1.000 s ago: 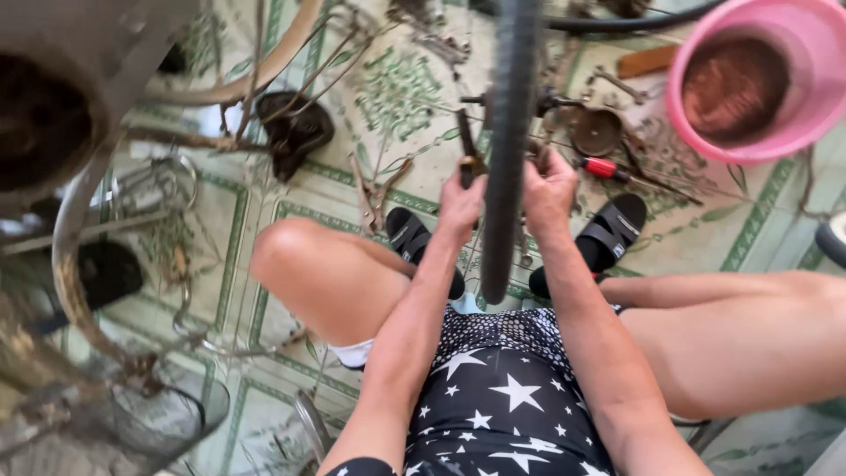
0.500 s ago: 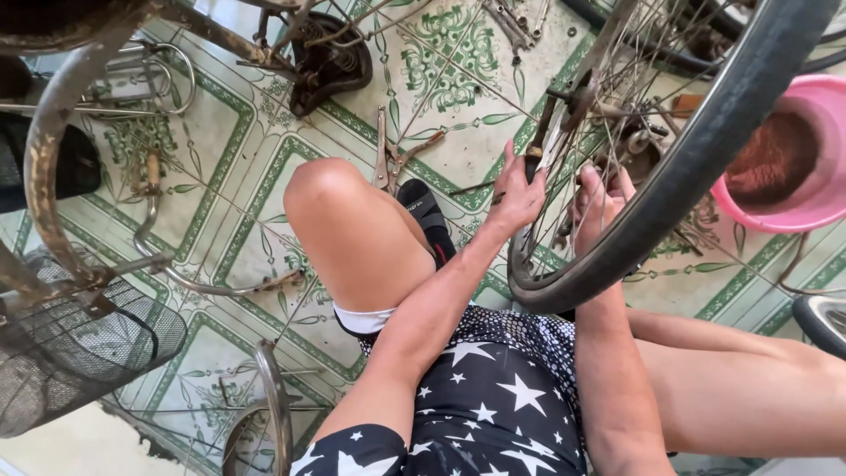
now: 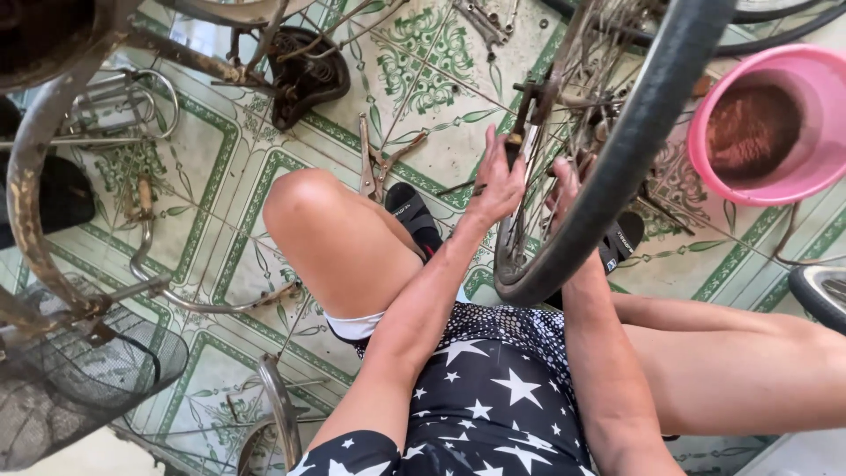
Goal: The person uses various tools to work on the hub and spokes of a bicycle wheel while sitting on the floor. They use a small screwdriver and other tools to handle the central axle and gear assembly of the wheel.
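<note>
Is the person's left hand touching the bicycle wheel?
Touching. The head view shows the left hand pressed against the spokes of the bicycle wheel near its hub, with no gap between them; whether the fingers close around anything is not clear.

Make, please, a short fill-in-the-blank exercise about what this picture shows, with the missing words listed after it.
1. Both hands, the left hand and the right hand, reach into the spokes of a bicycle ____.
2. The basin at the upper right is ____ in colour.
3. The pliers lie on the tiled ____.
4. The black saddle lies to the ____ of the pliers.

Missing words: wheel; pink; floor; left
</note>
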